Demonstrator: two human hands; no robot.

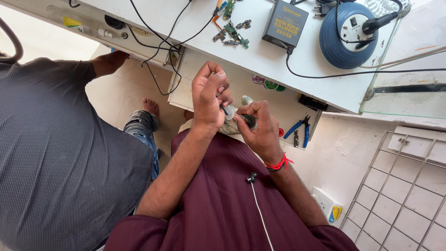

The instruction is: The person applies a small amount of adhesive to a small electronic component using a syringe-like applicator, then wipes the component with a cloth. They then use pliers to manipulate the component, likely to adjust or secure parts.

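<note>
Overhead, a white workbench (260,56) with circuit boards (232,33) above tiled floor (121,97).

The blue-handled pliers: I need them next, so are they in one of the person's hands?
No, the blue-handled pliers lie in the open drawer, apart from both hands.

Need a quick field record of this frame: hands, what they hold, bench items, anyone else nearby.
left hand: raised, fingers curled, pinching at the small item
right hand: gripping a small dark rounded item; red thread band on wrist
item identity: too covered to tell
white bench: green circuit board pieces, dark grey box charger, round blue socket reel
open drawer: blue-handled pliers
other person: grey dotted shirt, at left
</note>
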